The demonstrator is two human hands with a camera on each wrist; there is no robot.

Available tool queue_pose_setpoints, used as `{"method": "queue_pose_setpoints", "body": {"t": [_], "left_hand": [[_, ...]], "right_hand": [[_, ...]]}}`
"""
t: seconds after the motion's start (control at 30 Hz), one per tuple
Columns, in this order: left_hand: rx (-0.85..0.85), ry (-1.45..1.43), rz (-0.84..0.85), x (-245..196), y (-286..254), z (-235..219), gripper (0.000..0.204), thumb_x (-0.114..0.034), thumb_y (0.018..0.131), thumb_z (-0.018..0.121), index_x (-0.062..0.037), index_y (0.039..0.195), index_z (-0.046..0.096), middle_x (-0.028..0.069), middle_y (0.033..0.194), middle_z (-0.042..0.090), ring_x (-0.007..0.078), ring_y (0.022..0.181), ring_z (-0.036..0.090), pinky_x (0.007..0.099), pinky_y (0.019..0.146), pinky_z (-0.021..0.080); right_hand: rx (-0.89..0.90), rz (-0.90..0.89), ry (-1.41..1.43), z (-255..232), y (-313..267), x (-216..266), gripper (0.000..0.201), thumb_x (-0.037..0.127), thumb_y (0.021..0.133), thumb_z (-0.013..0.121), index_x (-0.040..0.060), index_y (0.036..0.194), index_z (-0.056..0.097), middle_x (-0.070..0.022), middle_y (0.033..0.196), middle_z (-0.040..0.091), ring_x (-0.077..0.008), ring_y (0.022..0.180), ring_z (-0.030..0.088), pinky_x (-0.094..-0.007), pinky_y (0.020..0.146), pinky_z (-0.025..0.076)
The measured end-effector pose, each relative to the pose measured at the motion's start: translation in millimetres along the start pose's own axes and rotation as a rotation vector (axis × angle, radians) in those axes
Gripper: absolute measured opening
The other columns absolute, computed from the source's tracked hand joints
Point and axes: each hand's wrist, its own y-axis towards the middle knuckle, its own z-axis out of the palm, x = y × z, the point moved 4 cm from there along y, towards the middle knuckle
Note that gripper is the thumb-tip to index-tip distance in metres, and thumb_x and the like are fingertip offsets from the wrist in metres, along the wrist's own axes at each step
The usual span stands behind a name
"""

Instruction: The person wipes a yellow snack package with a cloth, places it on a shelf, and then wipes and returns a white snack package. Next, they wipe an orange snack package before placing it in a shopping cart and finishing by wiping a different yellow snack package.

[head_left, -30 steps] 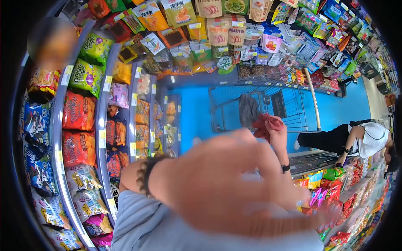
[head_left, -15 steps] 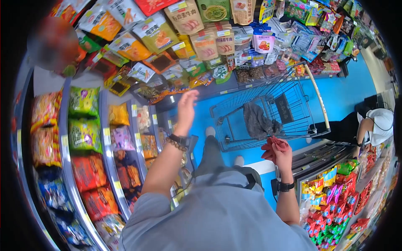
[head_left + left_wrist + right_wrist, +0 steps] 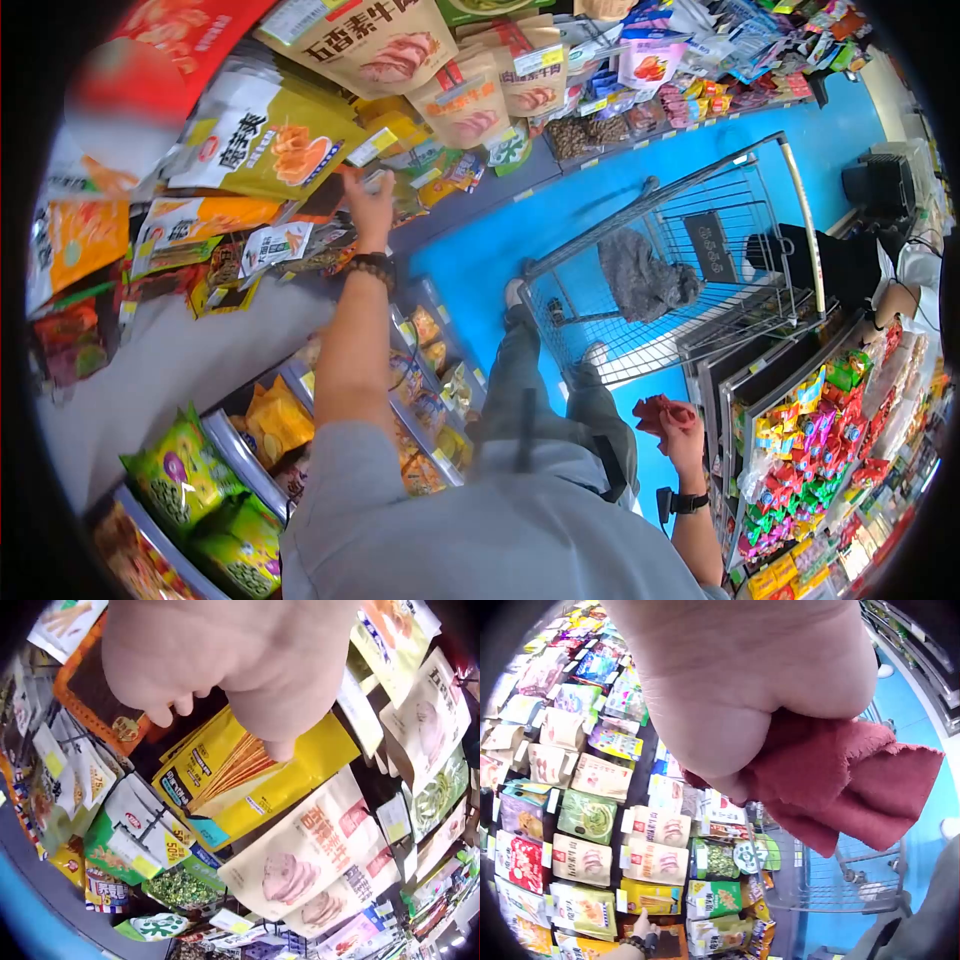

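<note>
My left hand [image 3: 372,212] reaches up to the hanging snack packets. In the left wrist view its thumb overlaps the front of a yellow packet [image 3: 315,761] printed with thin sticks, while the other fingertips show at the dark gap above it. Beside the packet hang a beige pouch [image 3: 292,859] and an orange-edged dark packet [image 3: 97,690]. Lower down on the right, my right hand [image 3: 683,445] grips a crumpled dark red cloth [image 3: 832,772]. The cloth's loose folds stick out past the hand.
A wire shopping cart [image 3: 803,225] stands ahead on the blue floor, with a dark grey cloth [image 3: 640,280] in it. Bagged snacks [image 3: 185,465] fill shelves at the left. A rack of small bright packets [image 3: 800,450] stands at the right, near another person [image 3: 915,270].
The left hand has swept from close before the camera, out to the left and up to the hanging packets. The right hand, still holding the red cloth, now appears lower. The view has turned leftward.
</note>
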Motion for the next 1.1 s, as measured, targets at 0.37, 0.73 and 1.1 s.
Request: {"method": "queue_pose_setpoints", "body": {"t": [0.37, 0.73, 1.1], "left_hand": [[0.307, 0.792, -0.187, 192, 122, -61, 0.037, -0.032, 0.100, 0.065, 0.0003, 0.118, 0.071, 0.0215, 0.111, 0.076, 0.0401, 0.104, 0.072, 0.0487, 0.089, 0.053], [0.280, 1.014, -0.116, 135, 126, -53, 0.036, -0.042, 0.099, 0.061, -0.0070, 0.104, 0.071, 0.0156, 0.102, 0.072, 0.0380, 0.090, 0.066, 0.0477, 0.077, 0.048], [0.587, 0.929, 0.106, 98, 84, -20, 0.030, -0.013, 0.102, 0.051, 0.0013, 0.118, 0.072, 0.0279, 0.114, 0.074, 0.0471, 0.108, 0.068, 0.0527, 0.093, 0.053]], "right_hand": [[-0.104, 0.056, -0.309, 15, 4, -80, 0.023, 0.010, 0.098, 0.072, -0.0063, 0.114, 0.070, -0.0132, 0.095, 0.077, -0.0186, 0.081, 0.077, -0.0353, 0.069, 0.062], [-0.012, 0.218, -0.390, 41, 1, -58, 0.026, 0.009, 0.099, 0.069, -0.0076, 0.120, 0.070, -0.0143, 0.095, 0.078, -0.0210, 0.079, 0.079, -0.0330, 0.066, 0.063], [-0.050, 0.178, -0.420, 49, 2, -29, 0.027, 0.013, 0.097, 0.073, -0.0054, 0.116, 0.074, -0.0130, 0.094, 0.080, -0.0198, 0.083, 0.076, -0.0356, 0.072, 0.060]]}}
